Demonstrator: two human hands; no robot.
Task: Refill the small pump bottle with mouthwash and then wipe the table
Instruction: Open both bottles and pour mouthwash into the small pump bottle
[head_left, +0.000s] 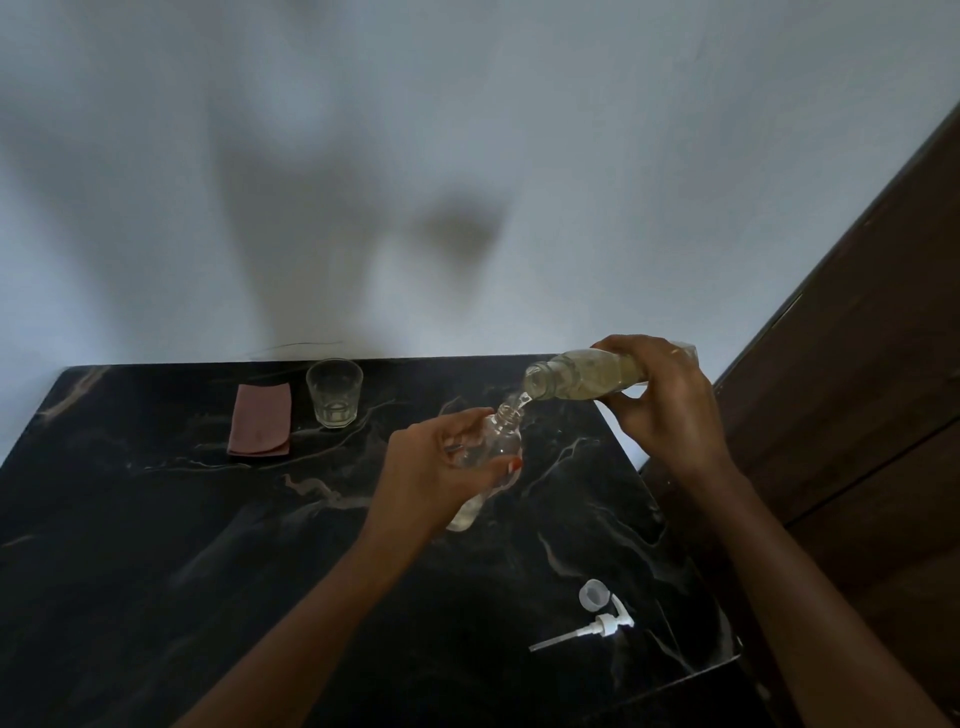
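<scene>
While pouring runs: refill partway
Hands: left hand (441, 462) holds pump bottle (501, 441); right hand (665, 400) holds tilted big bottle (587, 376)
To do: refit pump (597, 626), wipe bench (156, 519)

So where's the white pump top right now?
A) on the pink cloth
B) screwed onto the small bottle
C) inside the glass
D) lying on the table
D: the pump top lies on the dark table beside a clear cap, and the small bottle in the left hand has an open neck.

Black veined table (156, 519) — pink cloth (260, 421)
</scene>
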